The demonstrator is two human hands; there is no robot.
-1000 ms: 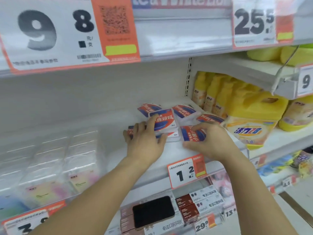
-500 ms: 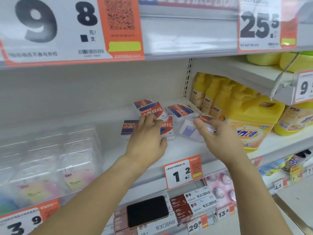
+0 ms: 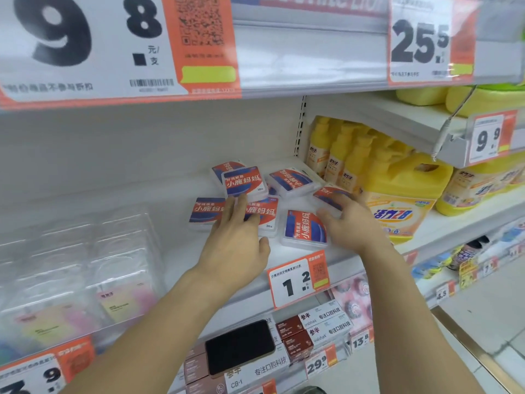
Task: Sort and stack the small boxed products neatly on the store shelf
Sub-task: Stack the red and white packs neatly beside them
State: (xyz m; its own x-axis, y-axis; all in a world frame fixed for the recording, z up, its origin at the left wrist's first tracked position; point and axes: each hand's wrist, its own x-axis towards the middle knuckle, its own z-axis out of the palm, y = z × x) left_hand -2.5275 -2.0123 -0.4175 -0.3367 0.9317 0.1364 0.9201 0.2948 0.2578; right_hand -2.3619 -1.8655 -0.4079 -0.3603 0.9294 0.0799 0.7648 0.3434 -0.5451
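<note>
You are in the gathering step — the small boxes sit loose on the shelf (image 3: 176,251), none yet squared into a stack. Your left hand (image 3: 235,240) lies flat with fingers straight, pressing on the two front boxes: the left front box (image 3: 206,213) at its 10 o'clock and the middle front box (image 3: 262,214) under its fingertips. Just beyond the fingertips, at 12 o'clock, the raised box (image 3: 244,182) rests on top of others. Your right hand (image 3: 350,220) has its fingers curled round the far right box (image 3: 331,194), which sits tilted, close to the yellow detergent jug (image 3: 403,194) at 3 o'clock. Between your hands the turned box (image 3: 305,227) lies with its print running sideways, and the back box (image 3: 292,180) sits skewed at 12 o'clock from it.

The next move, as I judge it, calls for bringing the box in your right hand in toward 9 o'clock and laying it square on a front one — then rotating the sideways box so every label faces the same way.
</note>
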